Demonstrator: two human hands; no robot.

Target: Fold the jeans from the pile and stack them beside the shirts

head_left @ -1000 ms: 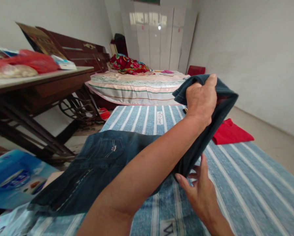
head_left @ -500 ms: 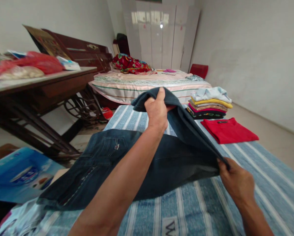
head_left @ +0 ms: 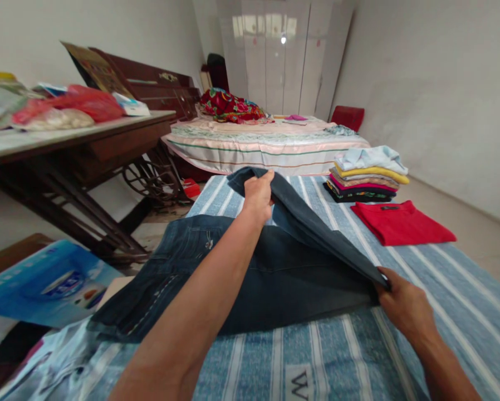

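Dark blue jeans (head_left: 300, 278) lie across the striped blue bed sheet (head_left: 258, 362), their waist end toward the left. My left hand (head_left: 258, 195) grips the hem end of one leg and holds it raised above the rest. My right hand (head_left: 406, 301) is closed on the fold of that leg at the right end of the jeans. Between my hands the lifted leg slants down to the right over the lower leg. My left forearm hides part of the seat and pockets.
A red folded shirt (head_left: 402, 223) lies right of the jeans, before a stack of folded clothes (head_left: 367, 178). At left are a sewing table (head_left: 141, 125), a blue box (head_left: 58, 284) and crumpled light clothing (head_left: 53, 362). Another bed (head_left: 270, 150) stands behind.
My left hand has come down with the raised leg, which now lies lower and flatter over the other. My right hand keeps its grip. The view has shifted slightly left.
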